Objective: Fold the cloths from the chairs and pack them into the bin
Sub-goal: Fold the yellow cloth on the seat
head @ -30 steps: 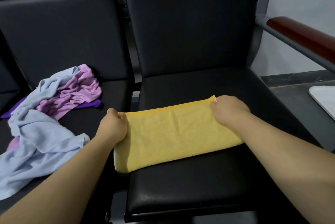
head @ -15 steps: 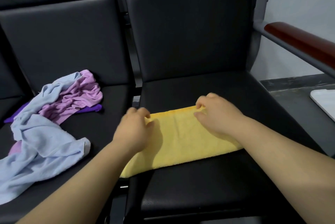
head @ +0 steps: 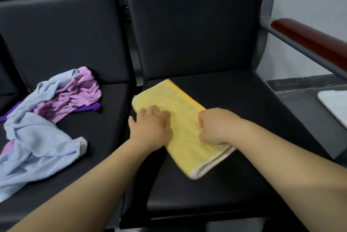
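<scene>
Left hand (head: 152, 128) presses flat on the folded yellow towel (head: 176, 100), likely pinning its layers to the chair seat (head: 234, 92); right hand (head: 214, 126), just beside, grips its edge, probably for another fold.

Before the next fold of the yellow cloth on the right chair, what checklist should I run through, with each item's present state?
1. Yellow cloth folded into a strip: ok.
2. Left hand presses it down: ok.
3. Right hand pinches an edge: cannot tell, fingers hidden.
4. Blue cloth, pink cloth and purple cloth lie apart from it, on the left seat: ok.
5. Bin within reach: cannot tell; only a white corner shows at right.
</scene>
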Motion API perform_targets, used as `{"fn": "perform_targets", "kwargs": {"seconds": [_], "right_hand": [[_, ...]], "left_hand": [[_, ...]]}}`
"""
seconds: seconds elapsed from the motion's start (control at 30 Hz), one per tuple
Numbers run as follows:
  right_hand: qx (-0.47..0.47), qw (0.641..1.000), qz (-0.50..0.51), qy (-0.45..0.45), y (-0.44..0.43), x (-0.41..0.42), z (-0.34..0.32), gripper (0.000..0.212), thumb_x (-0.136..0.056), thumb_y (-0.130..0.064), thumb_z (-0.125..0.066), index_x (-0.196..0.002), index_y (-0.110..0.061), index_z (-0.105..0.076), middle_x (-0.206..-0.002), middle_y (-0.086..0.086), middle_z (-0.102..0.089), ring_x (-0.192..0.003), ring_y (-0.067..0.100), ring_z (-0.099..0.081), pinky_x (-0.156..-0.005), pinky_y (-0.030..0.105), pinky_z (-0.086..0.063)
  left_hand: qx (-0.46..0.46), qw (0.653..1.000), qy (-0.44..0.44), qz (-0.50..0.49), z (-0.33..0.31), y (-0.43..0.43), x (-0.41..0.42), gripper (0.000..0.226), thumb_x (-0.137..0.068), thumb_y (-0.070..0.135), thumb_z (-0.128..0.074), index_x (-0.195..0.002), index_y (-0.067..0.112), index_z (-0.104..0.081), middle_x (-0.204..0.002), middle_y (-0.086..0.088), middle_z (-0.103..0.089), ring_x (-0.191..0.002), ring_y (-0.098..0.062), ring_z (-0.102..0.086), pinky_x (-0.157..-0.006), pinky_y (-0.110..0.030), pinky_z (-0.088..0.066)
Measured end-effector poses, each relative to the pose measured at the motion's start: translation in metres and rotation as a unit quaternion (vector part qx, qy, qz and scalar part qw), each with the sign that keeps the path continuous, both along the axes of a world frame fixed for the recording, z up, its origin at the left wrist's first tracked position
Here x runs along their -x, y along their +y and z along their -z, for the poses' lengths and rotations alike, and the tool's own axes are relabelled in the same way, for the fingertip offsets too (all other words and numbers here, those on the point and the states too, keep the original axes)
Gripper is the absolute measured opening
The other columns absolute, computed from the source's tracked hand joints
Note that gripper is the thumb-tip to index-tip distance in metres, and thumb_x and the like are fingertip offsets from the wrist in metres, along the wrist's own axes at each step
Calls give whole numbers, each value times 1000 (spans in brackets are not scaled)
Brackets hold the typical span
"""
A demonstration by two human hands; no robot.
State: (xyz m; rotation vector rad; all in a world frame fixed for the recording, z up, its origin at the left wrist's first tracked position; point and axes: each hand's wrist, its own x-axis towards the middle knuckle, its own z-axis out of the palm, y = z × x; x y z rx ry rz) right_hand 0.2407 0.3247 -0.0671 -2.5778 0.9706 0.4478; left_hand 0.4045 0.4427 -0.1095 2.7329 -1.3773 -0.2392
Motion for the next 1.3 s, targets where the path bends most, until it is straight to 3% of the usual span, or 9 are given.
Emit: {"fn": "perform_targets", "kwargs": {"seconds": [0.1,0.3,0.53,0.6,0.7,0.83,1.0,1.17,1.3], "right_hand": [[-175,984,-10,-40,14,2,8,14,-87,-23,-73,-99,-22,-65,-81,4,-77,-65,12,-70,-66,33,-62],[-111,989,0,-99,8,7,12,20,-83,-30,-81,-95,-29,-65,-87,-9,-69,-77,9,-67,-68,30,-58],[-115,988,19,-105,-2,13,6,13,-86,-30,-74,-98,-30,-69,-92,-10,-66,-80,9,-62,-65,24,-49],[-148,984,17,-98,-3,15,1,16,-89,-38,-73,-102,-31,-69,-98,-8,-67,-84,12,-63,-71,27,-51],[-190,978,19,-82,-5,20,-3,35,-84,-59,-74,-107,-34,-68,-106,-8,-66,-94,12,-62,-78,29,-51],[-172,984,-16,-38,-1,25,-6,50,-78,-59,-81,-116,-34,-61,-107,-14,-62,-93,6,-60,-76,25,-48],[20,995,-7,-100,-2,18,7,8,-89,-28,-68,-88,-27,-60,-92,-5,-60,-83,17,-59,-62,30,-43],[-171,936,133,-276,-17,26,-2,6,-91,-25,-76,-96,-24,-76,-94,-2,-73,-89,17,-66,-74,30,-52],[-392,874,201,-205,-19,34,-11,22,-95,-23,-71,-118,-22,-74,-99,-4,-71,-82,11,-56,-67,26,-39]], "left_hand": [[94,992,-9,-87,4,3,-16,48,-98,45,-48,-145,42,-41,-155,-2,-31,-137,-31,-35,-110,-51,-33],[171,952,252,-10,1,20,-7,46,-94,36,-67,-137,37,-50,-138,11,-36,-114,-13,-52,-87,-20,-44],[83,807,568,142,-16,53,7,54,-71,-3,-65,-120,19,-66,-122,-4,-65,-95,-20,-59,-82,-34,-49],[105,807,566,136,-19,54,6,56,-68,-9,-66,-117,17,-69,-118,-10,-67,-97,-28,-62,-89,-45,-50],[154,870,459,93,-20,50,10,31,-75,2,-80,-103,14,-77,-100,-13,-77,-93,-33,-73,-97,-47,-56],[209,919,329,62,-22,46,14,9,-93,13,-71,-90,21,-74,-79,5,-76,-76,-7,-72,-78,-29,-59],[257,952,138,94,-30,46,9,5,-95,25,-64,-90,24,-66,-83,10,-62,-80,-5,-57,-70,-23,-43],[301,911,277,48,-42,54,-16,23,-79,35,-63,-87,13,-64,-74,1,-58,-69,-9,-52,-69,-31,-41],[250,821,514,-11,-47,65,-22,16,-73,21,-60,-80,7,-57,-68,-2,-53,-59,-13,-53,-56,-24,-46]]}}
